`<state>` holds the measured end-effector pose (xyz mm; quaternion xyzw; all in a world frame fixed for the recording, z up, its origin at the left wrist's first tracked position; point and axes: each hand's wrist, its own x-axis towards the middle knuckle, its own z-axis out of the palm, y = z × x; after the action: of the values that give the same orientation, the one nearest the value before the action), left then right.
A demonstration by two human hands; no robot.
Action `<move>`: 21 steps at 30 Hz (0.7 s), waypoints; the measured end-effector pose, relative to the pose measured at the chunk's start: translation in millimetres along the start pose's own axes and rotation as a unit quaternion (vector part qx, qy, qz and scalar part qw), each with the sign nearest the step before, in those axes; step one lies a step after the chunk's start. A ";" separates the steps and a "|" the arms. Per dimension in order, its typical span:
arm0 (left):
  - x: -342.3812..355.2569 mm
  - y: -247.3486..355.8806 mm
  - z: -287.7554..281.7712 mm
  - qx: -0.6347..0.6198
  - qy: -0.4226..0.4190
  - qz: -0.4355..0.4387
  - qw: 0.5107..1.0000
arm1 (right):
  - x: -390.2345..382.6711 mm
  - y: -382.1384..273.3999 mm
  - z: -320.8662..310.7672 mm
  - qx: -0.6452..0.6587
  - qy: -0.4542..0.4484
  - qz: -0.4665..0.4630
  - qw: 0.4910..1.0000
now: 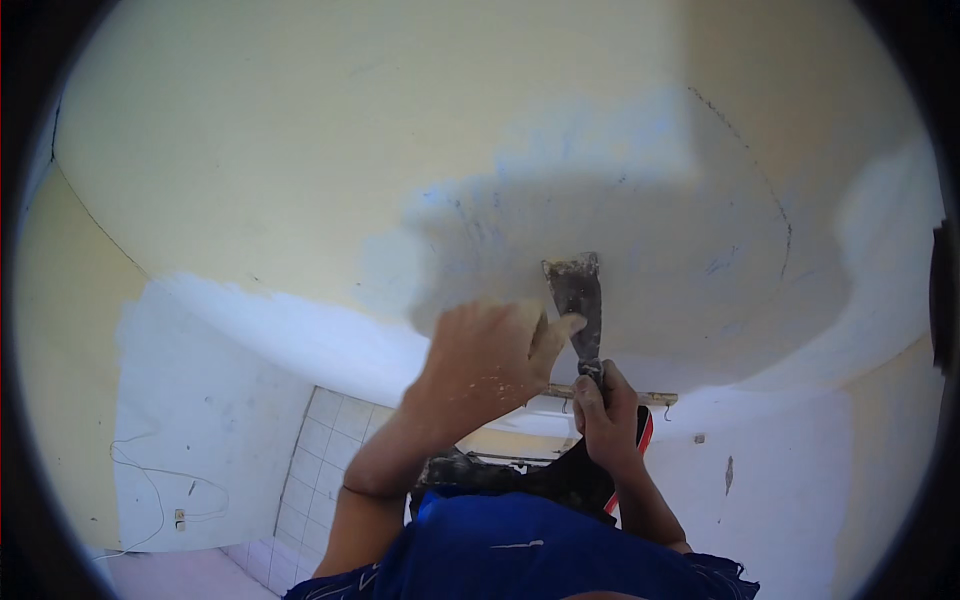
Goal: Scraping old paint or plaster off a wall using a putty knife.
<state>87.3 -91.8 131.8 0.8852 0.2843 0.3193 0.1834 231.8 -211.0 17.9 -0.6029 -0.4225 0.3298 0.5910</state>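
A putty knife (pixel 576 300) with a dark, crusted blade points up in front of the wall (pixel 300 150). My right hand (pixel 607 412) is closed around its handle, just below the blade. My left hand (pixel 482 355) is beside the blade, its back toward me and most of its fingers curled out of sight. One extended digit of that hand reaches to the blade's face and seems to touch it. Whatever the curled fingers may hold is hidden. Behind the tool, the yellowish wall has a pale, patchy area (pixel 560 150) with bluish marks, partly in shadow.
A strip with hooks (pixel 660 398) is beyond my right hand. Lower left are a wall outlet (pixel 180 519), a loose cable (pixel 160 490) and white tiles (pixel 330 440). A dark object (pixel 942 300) stands at the right edge. A long dark line (pixel 765 170) curves along the wall.
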 end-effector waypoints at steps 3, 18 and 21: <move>20.9 20.6 -30.5 -0.033 0.168 0.084 0.982 | -2.4 -4.1 -13.5 0.012 -0.010 0.035 0.999; 154.1 -14.5 -42.9 0.417 0.400 0.343 0.741 | -18.7 21.7 -42.3 0.038 0.007 0.025 0.999; 148.5 -10.1 -42.0 0.435 0.387 0.327 0.744 | -15.5 23.8 -41.3 0.025 0.004 0.004 1.000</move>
<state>149.5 14.2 225.7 0.7077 0.1320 0.5168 -0.4633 265.1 -241.6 -3.8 -0.5909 -0.4088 0.3405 0.6064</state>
